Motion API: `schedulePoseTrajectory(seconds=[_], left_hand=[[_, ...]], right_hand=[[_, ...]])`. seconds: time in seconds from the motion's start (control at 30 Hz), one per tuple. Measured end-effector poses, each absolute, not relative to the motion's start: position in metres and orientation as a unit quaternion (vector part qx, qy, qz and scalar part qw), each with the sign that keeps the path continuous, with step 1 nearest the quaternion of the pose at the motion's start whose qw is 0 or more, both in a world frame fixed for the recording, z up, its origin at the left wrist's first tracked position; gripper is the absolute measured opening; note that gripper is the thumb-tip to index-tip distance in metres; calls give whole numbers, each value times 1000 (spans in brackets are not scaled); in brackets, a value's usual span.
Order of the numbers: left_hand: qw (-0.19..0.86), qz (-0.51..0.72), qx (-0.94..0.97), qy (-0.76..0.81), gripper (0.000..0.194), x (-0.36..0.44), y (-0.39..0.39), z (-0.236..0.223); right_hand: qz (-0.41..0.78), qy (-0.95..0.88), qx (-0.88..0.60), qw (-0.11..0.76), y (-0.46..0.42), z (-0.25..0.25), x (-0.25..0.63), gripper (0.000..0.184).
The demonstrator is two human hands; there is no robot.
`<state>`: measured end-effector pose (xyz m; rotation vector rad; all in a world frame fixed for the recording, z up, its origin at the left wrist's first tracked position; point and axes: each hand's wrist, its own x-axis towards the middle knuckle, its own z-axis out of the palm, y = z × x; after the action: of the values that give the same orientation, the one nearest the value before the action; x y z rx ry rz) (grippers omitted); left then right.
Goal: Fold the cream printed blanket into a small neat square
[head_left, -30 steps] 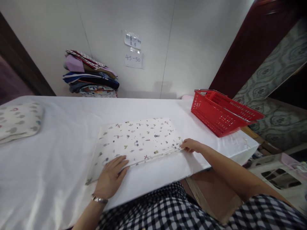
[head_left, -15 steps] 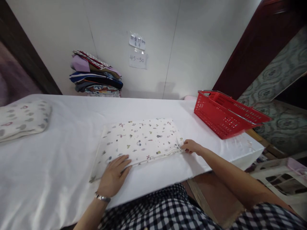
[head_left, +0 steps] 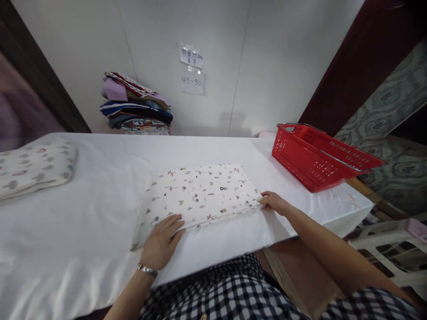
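A folded white cloth (head_left: 207, 191) with small printed plants and figures lies flat on the white-covered table in front of me. My left hand (head_left: 164, 240) rests on its near left part, fingers stretched out over the fabric and thumb by the near edge. At the near right corner, my right hand (head_left: 272, 202) pinches the cloth's layers between thumb and fingers. The cloth's near edge shows stacked layers and runs fairly straight between both hands.
On the right stands a red plastic basket (head_left: 310, 155) with metal handles. A stack of folded fabrics (head_left: 136, 104) is against the wall. Another folded printed cloth (head_left: 40, 166) lies at the left. Paper signs (head_left: 193, 82) hang on the wall above the white table (head_left: 100, 213).
My right hand has drawn the cloth's near right corner slightly outward, and the bunched folds there are now smoother. The left hand stays on the cloth. The view has shifted slightly.
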<state>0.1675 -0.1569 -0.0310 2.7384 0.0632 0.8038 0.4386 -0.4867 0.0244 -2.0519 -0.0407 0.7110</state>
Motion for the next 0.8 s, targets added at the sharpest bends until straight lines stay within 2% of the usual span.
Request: schedulePoseTrajectory(seconds=[0.5, 0.63, 0.8], left_hand=[[144, 269, 951, 42, 32, 157, -160, -18], [135, 268, 950, 87, 32, 145, -154, -15], [132, 268, 945, 135, 30, 134, -150, -10]], right_hand=[[279, -64, -850, 443, -492, 28, 430, 36], [225, -94, -894, 377, -495, 21, 428, 40], [101, -177, -950, 235, -503, 11, 423, 49]])
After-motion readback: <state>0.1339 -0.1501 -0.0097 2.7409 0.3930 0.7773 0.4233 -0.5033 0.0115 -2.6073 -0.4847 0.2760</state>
